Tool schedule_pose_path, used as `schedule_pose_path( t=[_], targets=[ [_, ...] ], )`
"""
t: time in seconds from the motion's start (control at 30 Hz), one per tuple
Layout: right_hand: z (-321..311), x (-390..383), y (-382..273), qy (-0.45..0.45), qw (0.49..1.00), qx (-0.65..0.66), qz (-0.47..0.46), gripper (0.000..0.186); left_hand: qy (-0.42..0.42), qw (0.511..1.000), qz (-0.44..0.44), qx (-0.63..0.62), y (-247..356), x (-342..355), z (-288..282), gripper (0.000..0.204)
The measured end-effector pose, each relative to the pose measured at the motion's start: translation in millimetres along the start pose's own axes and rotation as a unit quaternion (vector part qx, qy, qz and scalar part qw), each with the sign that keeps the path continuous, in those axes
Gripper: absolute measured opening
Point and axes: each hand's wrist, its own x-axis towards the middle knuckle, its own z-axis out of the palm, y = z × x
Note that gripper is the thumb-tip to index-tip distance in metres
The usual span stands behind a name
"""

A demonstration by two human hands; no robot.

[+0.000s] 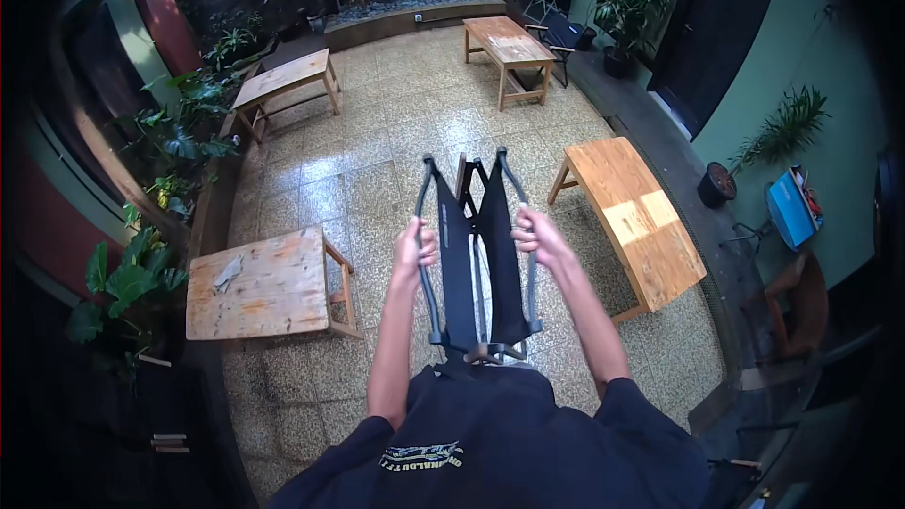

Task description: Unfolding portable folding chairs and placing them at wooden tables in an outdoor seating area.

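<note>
A partly folded chair of black fabric on a metal frame (455, 273) is held out in front of my body, its two side tubes standing either side of the narrowed seat cloth. My left hand (414, 247) is closed round the left grey tube. On the other side, my right hand (535, 238) grips the right tube, a little below its bend. Dark cross struts show between the cloth panels near the far end, and more fittings sit at the near end by my dark shirt.
Wooden tables stand at near left (255, 287), near right (627, 217), far left (283, 75) and far right (509, 38). Plants (132, 283) line the left edge. A potted plant (716, 184), blue tray (790, 207) and brown chair (792, 302) are at right. A raised planter edge (396, 24) crosses the back.
</note>
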Motion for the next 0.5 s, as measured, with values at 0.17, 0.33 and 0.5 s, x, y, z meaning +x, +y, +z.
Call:
schedule_pose_path(
  t=[0.17,0.33,0.5],
  targets=[
    [-175,70,-85,0.257,0.927,-0.264,-0.063,0.031,-0.016,0.996,0.044,0.080,172,92,-119,0.038],
    [-330,175,-109,0.399,0.691,-0.517,-0.310,0.032,0.042,0.951,0.142,0.271,240,187,-48,0.035],
    [-275,304,-138,0.387,0.776,-0.433,-0.246,0.033,0.074,0.910,0.216,0.346,287,274,-30,0.029]
  ],
)
